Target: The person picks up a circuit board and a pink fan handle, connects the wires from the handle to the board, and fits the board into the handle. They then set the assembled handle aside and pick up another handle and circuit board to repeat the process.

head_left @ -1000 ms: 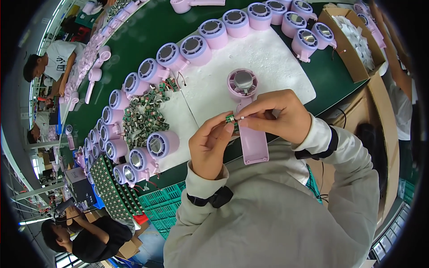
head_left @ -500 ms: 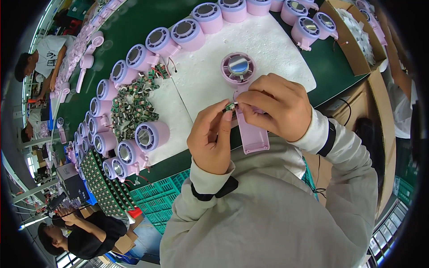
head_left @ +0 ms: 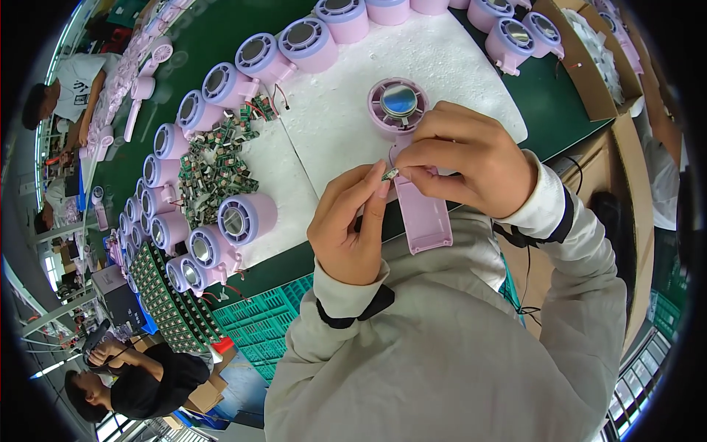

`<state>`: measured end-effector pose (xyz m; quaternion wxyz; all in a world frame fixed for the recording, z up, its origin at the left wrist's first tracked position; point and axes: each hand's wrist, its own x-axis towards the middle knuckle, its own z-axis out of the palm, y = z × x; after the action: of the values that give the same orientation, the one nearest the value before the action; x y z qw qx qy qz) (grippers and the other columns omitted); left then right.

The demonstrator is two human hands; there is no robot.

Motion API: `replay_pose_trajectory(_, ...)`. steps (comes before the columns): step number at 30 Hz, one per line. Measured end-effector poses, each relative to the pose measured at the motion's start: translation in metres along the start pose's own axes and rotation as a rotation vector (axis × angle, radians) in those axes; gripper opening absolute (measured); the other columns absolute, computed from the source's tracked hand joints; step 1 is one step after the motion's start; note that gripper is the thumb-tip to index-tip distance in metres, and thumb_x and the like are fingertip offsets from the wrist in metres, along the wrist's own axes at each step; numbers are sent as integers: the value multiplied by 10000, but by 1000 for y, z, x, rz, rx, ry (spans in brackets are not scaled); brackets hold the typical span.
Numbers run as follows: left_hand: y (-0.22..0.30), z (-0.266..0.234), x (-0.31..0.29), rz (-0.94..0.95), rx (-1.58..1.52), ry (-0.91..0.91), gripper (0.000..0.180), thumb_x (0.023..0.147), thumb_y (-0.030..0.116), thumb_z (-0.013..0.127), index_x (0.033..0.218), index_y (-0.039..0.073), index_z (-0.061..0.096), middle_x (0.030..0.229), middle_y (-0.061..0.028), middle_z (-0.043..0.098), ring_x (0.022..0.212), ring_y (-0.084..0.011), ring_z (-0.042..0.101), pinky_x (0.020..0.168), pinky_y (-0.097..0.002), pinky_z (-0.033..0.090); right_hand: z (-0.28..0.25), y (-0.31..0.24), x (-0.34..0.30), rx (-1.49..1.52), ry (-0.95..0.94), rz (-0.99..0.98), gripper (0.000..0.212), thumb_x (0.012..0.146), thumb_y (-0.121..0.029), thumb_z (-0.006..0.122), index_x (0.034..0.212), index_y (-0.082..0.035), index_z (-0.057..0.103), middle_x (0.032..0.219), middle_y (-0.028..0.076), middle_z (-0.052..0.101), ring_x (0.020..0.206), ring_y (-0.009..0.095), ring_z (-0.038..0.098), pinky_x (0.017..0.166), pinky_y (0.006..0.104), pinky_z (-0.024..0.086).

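Observation:
Between the thumb and index finger of my left hand (head_left: 352, 221) is a small green circuit board (head_left: 389, 174). My right hand (head_left: 471, 158) is pinched at the board's right end; whatever its fingertips grip there is too small to make out. Beneath my hands lies a pink handheld fan housing (head_left: 427, 221), its hollow handle open and pointing toward me. At its far end the round head (head_left: 398, 103) shows a shiny disc in the middle. My right fingers hide part of the neck between head and handle.
A white foam sheet (head_left: 324, 118) covers the green table. Pink-and-lilac fan heads (head_left: 247, 219) line its far and left sides, around a heap of small circuit boards (head_left: 213, 177). Board panels (head_left: 166, 302) lie lower left. A cardboard box (head_left: 582, 66) stands far right. Other people sit at left.
The board has tilted and turned between my fingertips. My right hand has shifted slightly right, and the view has moved a little.

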<state>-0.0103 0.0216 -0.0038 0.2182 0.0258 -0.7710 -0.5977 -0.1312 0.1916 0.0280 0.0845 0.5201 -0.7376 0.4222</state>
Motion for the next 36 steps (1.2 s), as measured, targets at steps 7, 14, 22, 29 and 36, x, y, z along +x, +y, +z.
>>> replay_pose_trajectory(7, 2, 4, -5, 75, 132, 9, 303, 911, -72, 665, 1201, 9, 700, 1092, -141, 680, 880, -185, 681, 747, -269, 557, 10, -14, -6, -4, 39, 37, 199, 704, 42, 749, 887, -13, 694, 794, 71, 563, 692, 233, 557, 594, 333, 462)
replay_pose_trajectory(14, 2, 29, -8, 275, 411, 149, 369, 900, -112, 645, 1255, -17, 670, 1117, -162, 636, 955, -231, 678, 762, -281, 549, 21, -35, -6, 39, 175, 370, 156, 739, 57, 728, 882, 13, 683, 745, 60, 520, 602, 140, 506, 547, 279, 415)
replay_pose_trajectory(22, 46, -22, 18, 224, 293, -10, 421, 844, -82, 706, 1259, -24, 661, 1191, -180, 632, 970, -256, 684, 809, -328, 563, -5, -32, 19, 35, -17, 445, 144, 746, 66, 698, 877, 22, 656, 724, 54, 511, 602, 127, 500, 555, 269, 404)
replay_pose_trajectory(29, 83, -161, 52, 136, 981, 122, 286, 882, 161, 713, 1147, 61, 678, 894, -175, 680, 765, -367, 685, 660, -469, 550, -82, 41, 35, 158, -268, 365, 106, 825, -81, 699, 884, -6, 653, 795, 37, 591, 694, 113, 563, 631, 274, 452)
replay_pose_trajectory(36, 19, -223, 59, -247, 1135, 31, 330, 871, 294, 700, 1078, 37, 677, 921, -213, 691, 864, -389, 698, 729, -488, 569, -126, 124, 168, 561, -226, 515, 356, 949, -296, 665, 1114, 18, 628, 957, 75, 681, 851, 177, 655, 754, 297, 524)
